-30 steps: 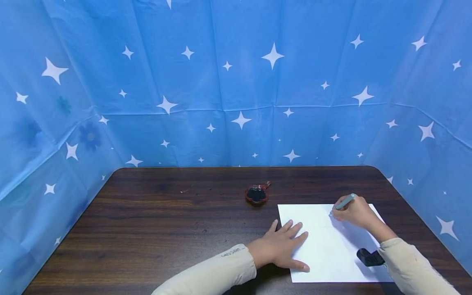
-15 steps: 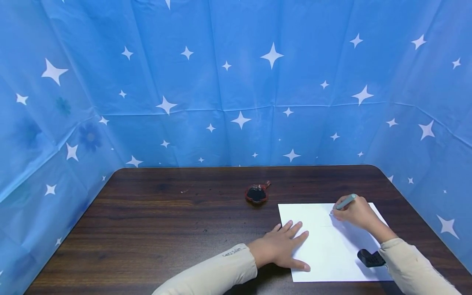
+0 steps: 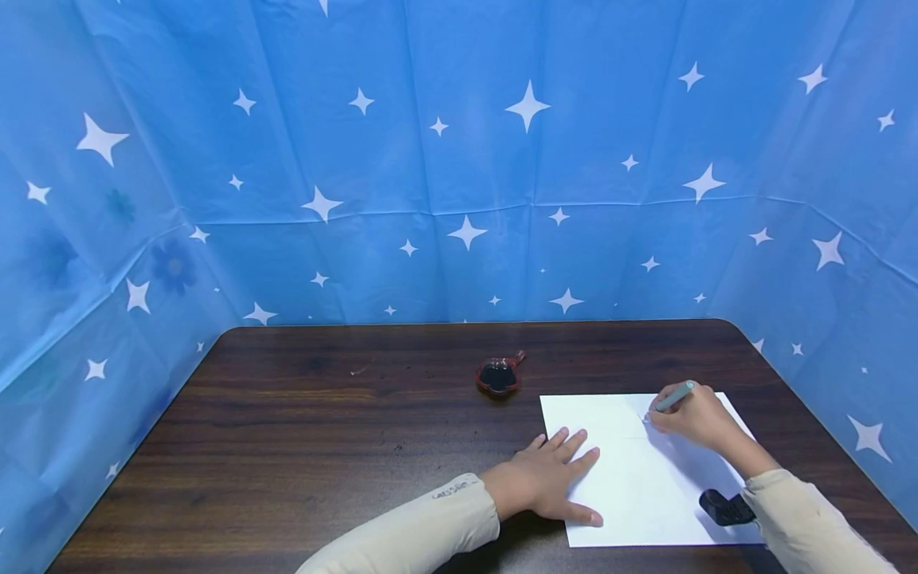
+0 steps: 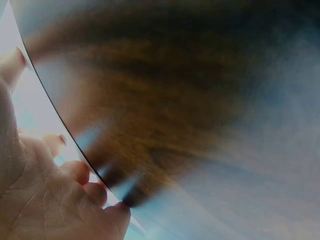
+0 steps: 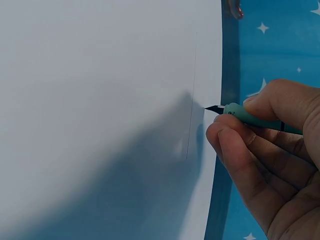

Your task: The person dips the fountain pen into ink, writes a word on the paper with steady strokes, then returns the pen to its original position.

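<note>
My right hand pinches a pale green fountain pen between thumb and fingers. Its dark nib points down at a white sheet of paper, right at the surface. A thin straight line runs across the sheet beside the nib. My left hand lies with fingers spread over the left edge of the sheet, holding nothing. In the left wrist view, the palm and fingertips of that hand show at the lower left, with the dark tabletop blurred.
A small reddish clear dish with a dark filling and a short handle sits behind the paper's far left corner. The brown wooden table ends at a blue star-patterned curtain. A black device juts from the right sleeve over the sheet.
The right hand and pen have shifted very slightly to the right, and the black device at that sleeve likewise. The left hand has stayed in place on the sheet.
</note>
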The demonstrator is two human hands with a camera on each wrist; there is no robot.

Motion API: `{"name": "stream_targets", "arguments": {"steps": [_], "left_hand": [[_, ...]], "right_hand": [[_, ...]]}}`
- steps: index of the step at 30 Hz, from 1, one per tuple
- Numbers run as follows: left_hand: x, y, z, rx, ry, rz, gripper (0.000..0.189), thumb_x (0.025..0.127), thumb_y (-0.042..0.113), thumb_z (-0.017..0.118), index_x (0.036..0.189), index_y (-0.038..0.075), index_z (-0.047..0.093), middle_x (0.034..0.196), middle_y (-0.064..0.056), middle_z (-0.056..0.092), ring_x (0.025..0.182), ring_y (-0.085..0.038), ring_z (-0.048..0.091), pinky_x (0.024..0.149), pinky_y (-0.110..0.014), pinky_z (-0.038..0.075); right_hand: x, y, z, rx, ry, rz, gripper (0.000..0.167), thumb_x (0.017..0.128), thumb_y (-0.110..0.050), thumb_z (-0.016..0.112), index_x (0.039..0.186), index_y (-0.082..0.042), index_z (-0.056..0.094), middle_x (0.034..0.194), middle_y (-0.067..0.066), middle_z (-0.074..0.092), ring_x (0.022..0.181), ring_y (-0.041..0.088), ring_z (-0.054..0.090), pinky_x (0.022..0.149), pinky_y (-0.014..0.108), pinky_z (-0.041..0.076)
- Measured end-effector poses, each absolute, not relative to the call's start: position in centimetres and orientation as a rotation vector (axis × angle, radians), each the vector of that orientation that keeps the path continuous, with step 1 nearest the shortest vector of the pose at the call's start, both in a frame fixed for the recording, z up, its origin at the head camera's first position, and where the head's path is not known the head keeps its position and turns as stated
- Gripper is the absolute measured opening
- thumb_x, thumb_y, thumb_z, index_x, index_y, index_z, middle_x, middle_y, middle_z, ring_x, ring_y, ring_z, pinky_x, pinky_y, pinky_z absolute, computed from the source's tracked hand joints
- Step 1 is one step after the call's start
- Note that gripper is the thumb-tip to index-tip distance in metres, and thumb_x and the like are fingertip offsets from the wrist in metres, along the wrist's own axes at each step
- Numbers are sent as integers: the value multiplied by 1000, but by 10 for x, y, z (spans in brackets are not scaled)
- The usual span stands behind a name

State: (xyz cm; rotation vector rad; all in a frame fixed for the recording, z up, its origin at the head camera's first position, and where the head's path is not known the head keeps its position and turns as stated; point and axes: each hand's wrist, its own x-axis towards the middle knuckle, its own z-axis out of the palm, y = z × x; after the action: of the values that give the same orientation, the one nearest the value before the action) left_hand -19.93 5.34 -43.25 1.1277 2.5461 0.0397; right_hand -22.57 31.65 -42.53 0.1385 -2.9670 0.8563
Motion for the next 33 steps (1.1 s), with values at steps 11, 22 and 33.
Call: {"name": "stream_targets", "arguments": {"steps": [11,22,33], "left_hand": [[-201,54,-434,1134,2543,47,86,84,73,46,154,34,14,162,6,3,148,-15,4,118,-39,13],[-200,55,-433,1132,2551,14,87,84,74,45,154,34,14,162,6,3,148,-16,5,117,-40,14],[-202,55,-436,1120,2538,20,87,84,75,45,154,35,12,162,7,0,148,-15,2,118,-39,12]], "right_hand": [[-214,317,-425,182,-2938,873,2,79,-5,69,80,-3,69,65,-1,63,59,14,52,51,27,41],[-203,315,-426,169,-2940,827,3,79,-8,71,80,-5,69,61,-5,59,56,13,45,50,26,36],[-194,312,-426,195,-2930,787,3,78,-7,72,77,-6,69,57,-7,56,52,9,40,49,23,33]]}}
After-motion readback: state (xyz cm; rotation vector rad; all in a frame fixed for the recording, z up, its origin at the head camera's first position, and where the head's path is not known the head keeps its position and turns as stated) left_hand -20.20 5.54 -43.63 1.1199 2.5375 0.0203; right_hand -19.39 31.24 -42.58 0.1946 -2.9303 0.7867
